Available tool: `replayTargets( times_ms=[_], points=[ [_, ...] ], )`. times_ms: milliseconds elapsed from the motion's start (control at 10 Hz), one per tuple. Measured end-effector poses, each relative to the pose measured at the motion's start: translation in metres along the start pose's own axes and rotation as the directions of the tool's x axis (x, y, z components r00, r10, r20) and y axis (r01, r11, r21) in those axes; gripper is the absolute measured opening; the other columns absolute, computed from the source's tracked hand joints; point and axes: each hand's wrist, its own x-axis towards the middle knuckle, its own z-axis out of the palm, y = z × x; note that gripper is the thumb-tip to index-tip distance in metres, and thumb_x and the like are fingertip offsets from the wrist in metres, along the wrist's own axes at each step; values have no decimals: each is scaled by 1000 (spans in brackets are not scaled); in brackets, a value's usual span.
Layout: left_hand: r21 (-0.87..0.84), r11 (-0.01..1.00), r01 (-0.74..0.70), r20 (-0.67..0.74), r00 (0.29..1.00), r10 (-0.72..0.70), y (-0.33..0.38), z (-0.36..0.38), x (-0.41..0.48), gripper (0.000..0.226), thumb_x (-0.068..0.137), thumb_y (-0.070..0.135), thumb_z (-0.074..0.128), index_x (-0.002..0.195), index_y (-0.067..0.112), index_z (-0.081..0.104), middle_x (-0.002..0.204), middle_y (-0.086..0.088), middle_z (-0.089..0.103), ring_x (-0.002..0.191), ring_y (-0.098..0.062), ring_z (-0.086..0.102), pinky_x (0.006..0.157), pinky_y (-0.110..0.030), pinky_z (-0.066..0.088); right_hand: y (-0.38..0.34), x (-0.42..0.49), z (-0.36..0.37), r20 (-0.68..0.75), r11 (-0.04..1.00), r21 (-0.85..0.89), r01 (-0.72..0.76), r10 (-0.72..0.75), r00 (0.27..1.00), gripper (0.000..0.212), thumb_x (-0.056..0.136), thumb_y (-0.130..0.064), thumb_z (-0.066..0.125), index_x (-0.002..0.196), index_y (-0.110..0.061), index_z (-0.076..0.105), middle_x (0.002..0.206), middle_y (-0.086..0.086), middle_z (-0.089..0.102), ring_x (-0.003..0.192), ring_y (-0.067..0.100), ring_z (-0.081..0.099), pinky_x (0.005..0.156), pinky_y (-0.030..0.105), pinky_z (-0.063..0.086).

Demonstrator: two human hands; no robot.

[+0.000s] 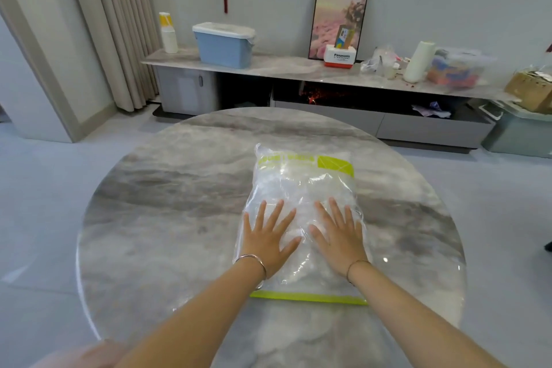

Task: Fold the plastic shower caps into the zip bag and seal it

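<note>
In the middle of the round grey marble-look table point(149, 218), a bit toward its near edge, sits the clear plastic zip bag point(301, 185) with the crumpled see-through plastic shower caps point(294, 188) already stuffed inside. My left hand point(267, 236) and right hand point(339, 233) are side by side on the near half of it, palms down, fingers straight and spread, gripping nothing and just pressing flat. So I'd say I'm at the squish-the-air-out stage, with the folding part pretty much done. The lime green zip strip point(310, 297) runs along the end of the bag closest to me, just behind my wrists. Next move, I reckon, is pinching along that strip from one corner to the other while keeping the wad flat, otherwise the caps will puff back up and pop it open. Honestly can't tell whether the zip is already closed or partly open. My forearms cover both of its ends. The caps are one cloudy lump, no way to count them, and the print on the green band point(334, 165) at the far end is unreadable.
</note>
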Motion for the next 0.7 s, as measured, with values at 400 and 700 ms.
replayTargets(
  times_ms=[400,700],
  points=[
    [119,992,41,-8,999,-40,-36,-4,25,83,54,74,-39,132,48,-31,140,16,-39,142,-24,-22,115,-51,-3,-21,38,29,-88,997,10,74,-73,993,69,72,-69,-9,135,-46,-24,144,-18,-34,140,21,-27,114,48,-13],
    [115,993,40,-102,994,-29,-29,-11,21,74,70,71,-26,139,43,-27,149,12,-30,144,-21,-19,117,-48,-7,-29,34,-13,-144,940,299,165,-126,982,68,95,-47,41,150,-27,7,158,-2,-7,146,21,-4,118,40,3]
  ],
)
